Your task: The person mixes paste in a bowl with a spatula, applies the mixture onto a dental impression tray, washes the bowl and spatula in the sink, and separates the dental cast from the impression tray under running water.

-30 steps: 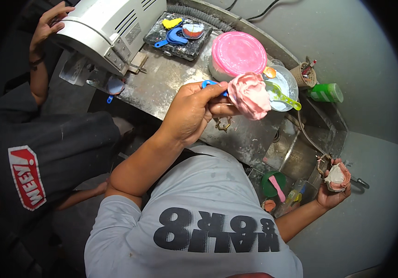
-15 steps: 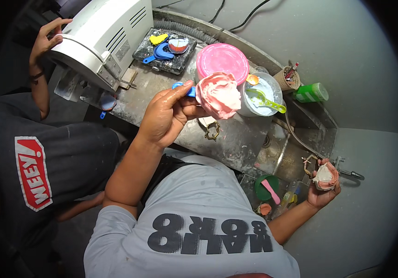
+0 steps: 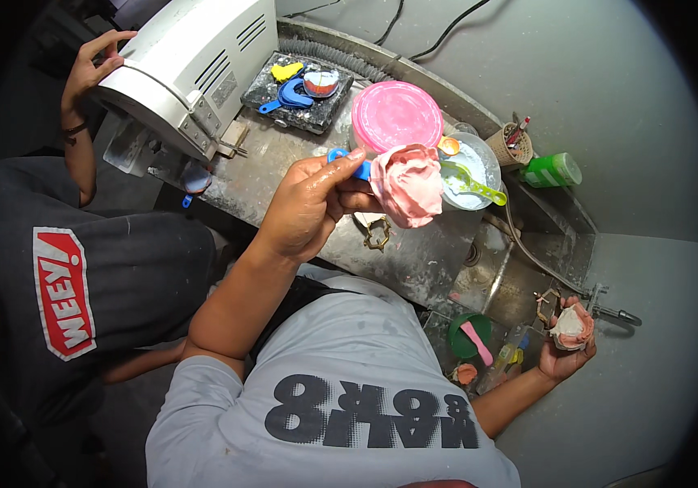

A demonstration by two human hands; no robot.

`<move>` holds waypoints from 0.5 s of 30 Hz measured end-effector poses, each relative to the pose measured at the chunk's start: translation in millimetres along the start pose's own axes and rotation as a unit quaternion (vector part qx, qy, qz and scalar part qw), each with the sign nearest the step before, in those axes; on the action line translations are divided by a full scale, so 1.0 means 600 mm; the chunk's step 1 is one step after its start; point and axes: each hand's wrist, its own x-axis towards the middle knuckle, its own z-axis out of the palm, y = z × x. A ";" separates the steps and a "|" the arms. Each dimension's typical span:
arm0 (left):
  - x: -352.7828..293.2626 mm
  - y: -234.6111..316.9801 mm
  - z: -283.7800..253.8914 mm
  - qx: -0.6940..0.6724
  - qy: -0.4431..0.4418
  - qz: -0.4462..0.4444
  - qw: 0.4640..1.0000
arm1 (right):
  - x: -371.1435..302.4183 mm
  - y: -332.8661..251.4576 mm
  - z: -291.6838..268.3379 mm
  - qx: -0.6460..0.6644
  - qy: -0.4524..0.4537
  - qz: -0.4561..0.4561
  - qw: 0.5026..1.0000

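My left hand (image 3: pixel 307 207) is raised over the counter, fingers closed round the blue handle of a dental impression tray (image 3: pixel 407 185). Folded pink impression material fills that tray. Out at the far right, beside the tap, my right hand (image 3: pixel 562 363) grips a pink-and-white dental model (image 3: pixel 573 327). A thin brass-coloured metal frame (image 3: pixel 546 307) stands out next to the model; whether the two are joined I cannot tell. Below the raised tray, a similar brass-coloured metal frame (image 3: pixel 377 236) lies near the counter's front edge.
Behind the raised tray stand a pink-lidded tub (image 3: pixel 398 114) and a container of pale powder (image 3: pixel 479 159) with a green scoop. A white machine (image 3: pixel 202 73) is at left, a co-worker's hand (image 3: pixel 93 69) on it. A green bowl (image 3: pixel 464 346) sits near the sink (image 3: pixel 520 272).
The left hand and its impression tray have shifted slightly right and down in view, and the tray has turned a little. The right hand keeps its hold; the whole view has shifted slightly.
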 end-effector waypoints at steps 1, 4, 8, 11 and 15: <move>0.000 -0.002 -0.003 0.001 -0.005 -0.003 1.000 | 0.000 0.000 -0.001 -0.001 0.001 0.001 1.000; 0.000 -0.004 -0.018 -0.009 -0.021 -0.026 0.999 | 0.002 0.000 0.001 -0.007 0.008 0.003 1.000; 0.002 -0.015 -0.039 -0.054 -0.048 -0.054 0.996 | 0.006 0.004 0.009 -0.001 0.006 0.008 1.000; 0.002 -0.025 -0.046 -0.103 -0.058 -0.072 0.990 | 0.009 0.006 0.015 -0.003 0.006 0.013 1.000; 0.003 -0.032 -0.050 -0.162 -0.072 -0.117 0.977 | 0.016 0.008 0.020 -0.013 0.004 0.016 1.000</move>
